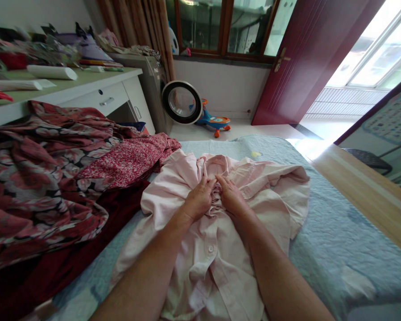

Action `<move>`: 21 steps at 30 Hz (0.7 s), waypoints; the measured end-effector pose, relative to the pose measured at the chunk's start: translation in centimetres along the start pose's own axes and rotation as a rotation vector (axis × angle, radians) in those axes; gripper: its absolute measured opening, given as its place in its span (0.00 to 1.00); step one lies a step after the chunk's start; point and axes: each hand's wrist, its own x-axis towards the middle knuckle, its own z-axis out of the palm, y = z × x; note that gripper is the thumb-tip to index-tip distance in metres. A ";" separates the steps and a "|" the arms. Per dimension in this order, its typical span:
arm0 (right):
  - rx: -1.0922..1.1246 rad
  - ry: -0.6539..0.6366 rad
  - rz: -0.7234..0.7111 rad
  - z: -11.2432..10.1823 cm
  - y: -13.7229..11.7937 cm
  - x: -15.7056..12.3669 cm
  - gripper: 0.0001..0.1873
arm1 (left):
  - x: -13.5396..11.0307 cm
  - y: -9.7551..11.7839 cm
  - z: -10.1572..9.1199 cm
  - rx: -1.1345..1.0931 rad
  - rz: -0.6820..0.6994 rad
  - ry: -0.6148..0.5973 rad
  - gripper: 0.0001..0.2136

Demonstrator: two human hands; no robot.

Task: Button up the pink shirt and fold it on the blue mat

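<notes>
A pale pink button-up shirt [200,249] lies front up on the bed, its collar at the far end and its sleeves spread to both sides. My left hand [200,196] is closed on the front placket just below the collar. Close beside it, my right hand [229,192] pinches the other side of the same placket, fingertips nearly meeting the left ones. The cloth bunches between the two hands, and the button there is hidden. A white button [211,248] shows lower down the front.
Floral clothes [46,178] and a dark red cloth [96,240] are heaped at left on the light blue quilt [334,240]. Beyond stand a cluttered desk [86,84], a washing machine with its round door [182,102] swung open, a blue-orange ride-on toy [215,120] and a red door [307,58].
</notes>
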 end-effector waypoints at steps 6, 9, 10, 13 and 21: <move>-0.041 0.047 0.077 -0.7 -0.4 -0.1 0.15 | 0.2 0.0 0.1 0.053 -0.062 0.136 0.10; 0.003 0.085 0.069 -0.9 -0.6 -0.1 0.19 | 0.2 0.1 -0.1 -0.011 -0.049 0.233 0.06; 0.010 0.074 0.067 -1.0 -0.6 -0.1 0.22 | 0.3 0.1 -0.2 -0.040 -0.047 0.259 0.06; -0.007 -0.001 0.062 -1.0 -0.6 0.0 0.30 | 0.2 0.1 -0.5 -0.104 -0.092 0.316 0.05; -0.067 -0.002 0.067 -0.7 -0.7 0.2 0.20 | -0.1 0.1 -0.7 -0.194 -0.148 0.461 0.07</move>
